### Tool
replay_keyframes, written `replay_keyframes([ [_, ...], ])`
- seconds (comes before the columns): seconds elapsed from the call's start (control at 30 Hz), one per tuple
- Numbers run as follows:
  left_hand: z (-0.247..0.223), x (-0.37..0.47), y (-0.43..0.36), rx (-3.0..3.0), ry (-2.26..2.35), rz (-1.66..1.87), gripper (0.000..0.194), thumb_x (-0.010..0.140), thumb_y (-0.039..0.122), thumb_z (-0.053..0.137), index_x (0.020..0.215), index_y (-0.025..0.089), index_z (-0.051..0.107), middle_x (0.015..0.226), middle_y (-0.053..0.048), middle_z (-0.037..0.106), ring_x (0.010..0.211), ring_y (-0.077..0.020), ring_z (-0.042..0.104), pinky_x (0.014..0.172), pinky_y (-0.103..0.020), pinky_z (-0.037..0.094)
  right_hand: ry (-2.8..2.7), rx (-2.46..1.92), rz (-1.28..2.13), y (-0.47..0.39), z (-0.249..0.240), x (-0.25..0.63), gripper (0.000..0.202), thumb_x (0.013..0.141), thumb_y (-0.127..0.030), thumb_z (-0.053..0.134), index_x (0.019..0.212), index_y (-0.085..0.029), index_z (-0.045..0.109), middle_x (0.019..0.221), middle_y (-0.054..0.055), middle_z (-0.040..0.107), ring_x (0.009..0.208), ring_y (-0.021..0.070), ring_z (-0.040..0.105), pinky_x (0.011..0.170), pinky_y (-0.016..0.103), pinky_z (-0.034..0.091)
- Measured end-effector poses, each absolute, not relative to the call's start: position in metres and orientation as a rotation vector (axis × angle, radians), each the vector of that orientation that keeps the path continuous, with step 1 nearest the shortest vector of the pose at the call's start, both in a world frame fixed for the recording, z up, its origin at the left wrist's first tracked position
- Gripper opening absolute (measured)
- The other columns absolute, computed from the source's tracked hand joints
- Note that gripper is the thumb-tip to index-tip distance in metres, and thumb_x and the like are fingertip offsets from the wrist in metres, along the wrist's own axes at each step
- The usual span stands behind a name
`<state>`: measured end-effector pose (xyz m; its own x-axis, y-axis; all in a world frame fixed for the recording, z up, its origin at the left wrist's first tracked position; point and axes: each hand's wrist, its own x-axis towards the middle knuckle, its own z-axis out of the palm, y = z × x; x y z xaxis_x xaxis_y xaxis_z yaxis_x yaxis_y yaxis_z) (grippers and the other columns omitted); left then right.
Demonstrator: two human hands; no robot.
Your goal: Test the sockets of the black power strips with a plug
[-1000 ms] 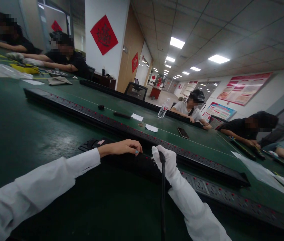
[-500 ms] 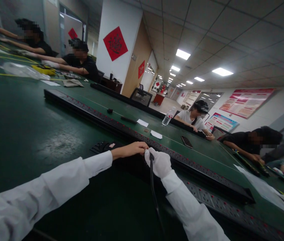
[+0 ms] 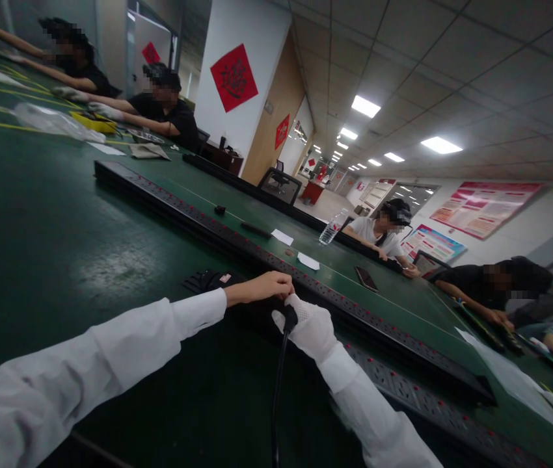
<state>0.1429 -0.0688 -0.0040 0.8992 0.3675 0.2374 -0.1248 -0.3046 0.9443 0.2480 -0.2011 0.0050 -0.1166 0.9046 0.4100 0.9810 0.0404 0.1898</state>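
My bare left hand (image 3: 267,286) is closed, its fingertips meeting the right hand's; anything pinched there is too small to make out. In a white glove, my right hand (image 3: 308,326) is shut on a black cable (image 3: 280,383) near its thick end, and the cable hangs down toward the front. Just behind both hands runs a long black power strip (image 3: 169,211) with red dots. A second strip (image 3: 403,385) lies nearer, at the right, partly under my right sleeve. Left of my left hand is a black item with a small label (image 3: 208,279).
On the green table (image 3: 27,214) are a water bottle (image 3: 334,227), a phone (image 3: 365,278), white paper pieces (image 3: 308,261) and a yellow tool (image 3: 94,122). Several people sit around it, some handling cables. A long black strip (image 3: 252,190) lies along the far edge.
The cable's thick end has tilted and now shows below my right palm, with the cable hanging further left. My right thumb stands further out. The view has shifted slightly.
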Motion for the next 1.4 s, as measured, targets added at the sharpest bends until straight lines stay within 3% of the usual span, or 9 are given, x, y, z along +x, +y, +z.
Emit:
replay_keyframes([
  [0.23,-0.0066,0.1449,-0.0669,1.945,0.163,0.510,0.012,0.072,0.022,0.046,0.070,0.013,0.054,0.074,0.000,0.056,0.070,-0.0125,0.051,0.067,-0.024,0.039,-2.088,-1.959,-0.628,-0.2034,0.0040,0.2498,0.033,0.082,-0.049,0.038,0.090,-0.021,0.053,0.073,0.000,0.062,0.063,0.0113,0.056,0.053,0.021,0.027],
  [1.4,-0.0056,0.1472,-0.0662,2.009,0.148,0.461,0.012,0.075,0.024,0.049,0.076,0.014,0.056,0.073,0.000,0.054,0.072,-0.0126,0.049,0.069,-0.024,0.037,-2.058,-2.027,-0.593,-0.2099,0.0032,0.2497,0.038,0.084,-0.050,0.031,0.092,-0.020,0.053,0.076,0.003,0.061,0.067,0.0135,0.056,0.055,0.023,0.029],
])
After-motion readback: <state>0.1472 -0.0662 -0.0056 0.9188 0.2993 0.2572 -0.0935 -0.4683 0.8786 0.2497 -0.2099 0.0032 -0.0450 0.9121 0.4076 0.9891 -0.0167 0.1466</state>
